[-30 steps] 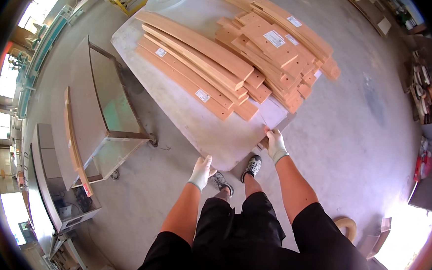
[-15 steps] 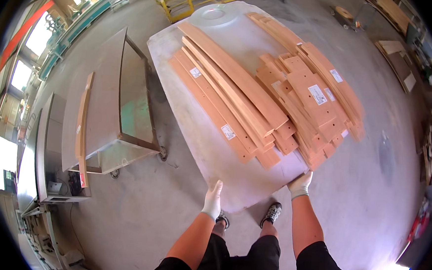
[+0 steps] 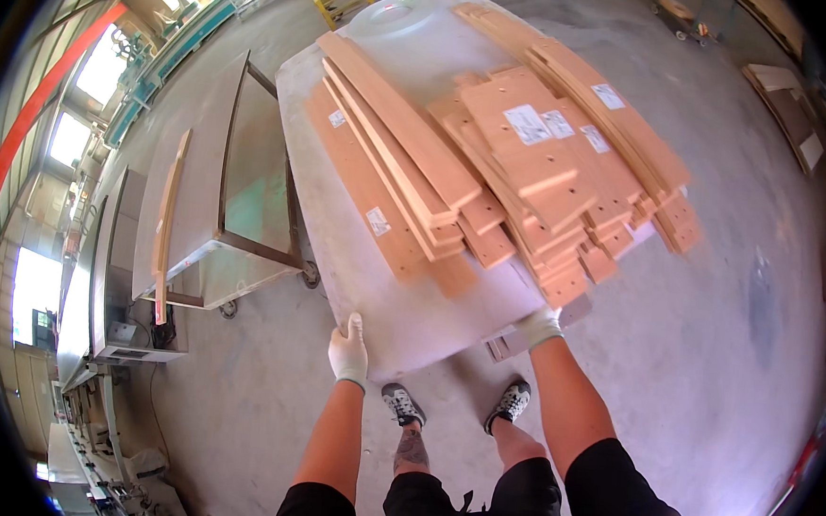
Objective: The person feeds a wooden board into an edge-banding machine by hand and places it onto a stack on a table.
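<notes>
A white-topped table (image 3: 409, 329) carries two groups of light wooden boards. On its left half lie long narrow wooden planks (image 3: 397, 139); on its right half, drilled wooden boards (image 3: 519, 151) with white labels are piled in uneven layers. My left hand (image 3: 349, 351), in a pale glove, is closed on the table's near left corner, thumb up and fingers hidden under the edge. The near right edge is gripped by my right hand (image 3: 540, 325), also gloved, just below the board ends. Its fingers are partly hidden.
To the left stands a grey cart (image 3: 191, 173) on casters with a long wooden strip (image 3: 167, 219) on top. A teal machine (image 3: 149, 81) and a yellow frame (image 3: 339, 3) are farther off. Flat panels (image 3: 786, 115) lie at the far right, near a small dolly (image 3: 681, 17).
The table with its boards has shifted left and slightly away in view, both hands staying on its edge. My feet have changed position, and more of them shows.
</notes>
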A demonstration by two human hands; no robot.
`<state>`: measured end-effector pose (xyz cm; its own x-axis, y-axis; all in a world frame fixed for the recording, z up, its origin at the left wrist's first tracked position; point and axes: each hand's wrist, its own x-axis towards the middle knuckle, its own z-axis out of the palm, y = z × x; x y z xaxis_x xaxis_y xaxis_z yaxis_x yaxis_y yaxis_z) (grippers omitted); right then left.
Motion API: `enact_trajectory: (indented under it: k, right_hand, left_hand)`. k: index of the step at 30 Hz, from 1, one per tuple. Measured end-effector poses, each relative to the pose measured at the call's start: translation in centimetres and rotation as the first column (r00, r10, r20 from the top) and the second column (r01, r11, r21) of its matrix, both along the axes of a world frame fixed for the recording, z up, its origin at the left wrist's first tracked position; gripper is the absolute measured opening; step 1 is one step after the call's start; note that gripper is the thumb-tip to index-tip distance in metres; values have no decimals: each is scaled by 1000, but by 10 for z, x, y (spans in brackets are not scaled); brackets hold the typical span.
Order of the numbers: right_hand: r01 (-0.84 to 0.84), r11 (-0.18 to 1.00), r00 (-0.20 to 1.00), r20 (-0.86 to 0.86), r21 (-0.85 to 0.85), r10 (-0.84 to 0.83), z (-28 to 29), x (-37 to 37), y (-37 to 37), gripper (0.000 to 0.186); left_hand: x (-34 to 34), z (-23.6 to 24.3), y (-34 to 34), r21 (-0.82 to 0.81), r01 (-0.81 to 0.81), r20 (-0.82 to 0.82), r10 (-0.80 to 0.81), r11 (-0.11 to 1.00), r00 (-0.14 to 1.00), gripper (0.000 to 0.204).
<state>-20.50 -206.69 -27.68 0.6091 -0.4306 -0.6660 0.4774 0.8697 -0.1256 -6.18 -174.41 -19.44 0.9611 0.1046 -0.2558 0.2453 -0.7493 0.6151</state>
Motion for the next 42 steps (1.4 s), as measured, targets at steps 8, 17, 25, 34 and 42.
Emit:
enact_trajectory:
  k: [8, 17, 25, 34, 42]
  right_hand:
    - [-33, 999, 992, 122, -3, 33, 30, -7, 4, 70]
    - [-43, 998, 999, 4, -44, 43, 40, -11, 15, 74]
    - [48, 999, 995, -88, -24, -50, 19, -18, 23, 76]
    - [254, 956, 951, -143, -148, -275, -3, -27, 29, 69]
    - [323, 935, 875, -330, -145, -353, 9, -16, 53, 65]
  left_hand:
    - [-20, -13, 4, 48, -53, 159, 45, 997, 986, 64]
    - [-24, -13, 15, -12, -32, 166, 33, 999, 986, 56]
    - [-24, 6, 18, -191, 29, 31, -24, 981, 999, 60]
    - [-20, 19, 20, -287, 157, -15, -168, 945, 986, 70]
    - [1, 43, 29, -225, 238, -62, -258, 945, 964, 75]
